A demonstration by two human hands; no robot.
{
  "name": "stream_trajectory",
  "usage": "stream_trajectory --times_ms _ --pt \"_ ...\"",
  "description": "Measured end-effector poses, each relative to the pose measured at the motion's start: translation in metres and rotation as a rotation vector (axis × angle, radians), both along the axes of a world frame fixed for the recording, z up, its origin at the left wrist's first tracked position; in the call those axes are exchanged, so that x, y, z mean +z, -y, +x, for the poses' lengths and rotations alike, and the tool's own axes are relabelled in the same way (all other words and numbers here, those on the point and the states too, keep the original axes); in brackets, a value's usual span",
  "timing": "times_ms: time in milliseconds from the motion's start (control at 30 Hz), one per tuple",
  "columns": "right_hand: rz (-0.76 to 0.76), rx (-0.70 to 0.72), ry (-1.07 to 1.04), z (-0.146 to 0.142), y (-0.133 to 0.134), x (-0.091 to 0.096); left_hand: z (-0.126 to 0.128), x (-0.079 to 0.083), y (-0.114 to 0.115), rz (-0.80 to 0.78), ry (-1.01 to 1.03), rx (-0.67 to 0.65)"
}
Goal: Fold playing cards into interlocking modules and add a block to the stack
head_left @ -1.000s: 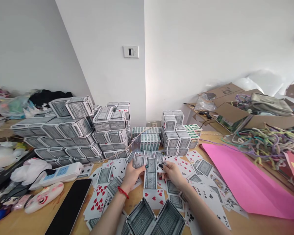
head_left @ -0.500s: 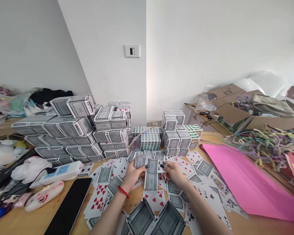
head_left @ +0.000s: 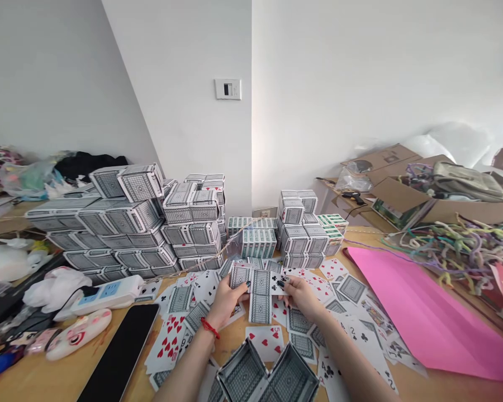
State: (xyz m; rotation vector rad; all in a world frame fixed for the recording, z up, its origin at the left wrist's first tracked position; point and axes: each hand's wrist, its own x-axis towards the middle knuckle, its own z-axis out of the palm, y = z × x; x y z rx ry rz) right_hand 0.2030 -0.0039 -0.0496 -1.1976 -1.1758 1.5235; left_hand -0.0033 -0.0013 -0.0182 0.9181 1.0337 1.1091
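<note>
Both hands are over the middle of the table, holding joined playing cards between them. My left hand (head_left: 227, 301), with a red cord on its wrist, pinches a patterned card (head_left: 240, 274) at the left side. My right hand (head_left: 298, 296) grips a face-up club card (head_left: 275, 285) at the right. A back-up playing card (head_left: 260, 298) hangs upright between the two, overlapping them. Just below lies a five of hearts (head_left: 265, 341) on the table. Nearest me stands an open heart-shaped box (head_left: 291, 374) made of cards, between my forearms.
Stacks of card-built boxes (head_left: 121, 218) rise at the back left, with a smaller stack (head_left: 299, 240) at centre right. Loose cards (head_left: 350, 287) cover the table around my hands. A black phone (head_left: 119, 352) and power strip (head_left: 109, 296) lie left; pink paper (head_left: 427, 318) lies right.
My right hand has slid slightly to the right, and more of the club card's face shows between the fingers and the middle card. The view has shifted a little.
</note>
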Motion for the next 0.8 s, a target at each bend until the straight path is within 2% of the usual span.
stream_trajectory --times_ms 233,467,800 --pt "-0.005 0.006 0.034 0.0049 0.0018 0.0065 0.0013 0.0049 0.002 0.005 -0.041 0.019" --pt "0.023 -0.008 0.04 0.0094 -0.0002 0.0016 -0.0002 0.0024 0.0006 0.045 -0.062 0.069" --pt "0.07 -0.019 0.087 0.0028 0.0004 0.0044 0.0036 -0.0002 -0.0005 0.006 -0.035 0.024"
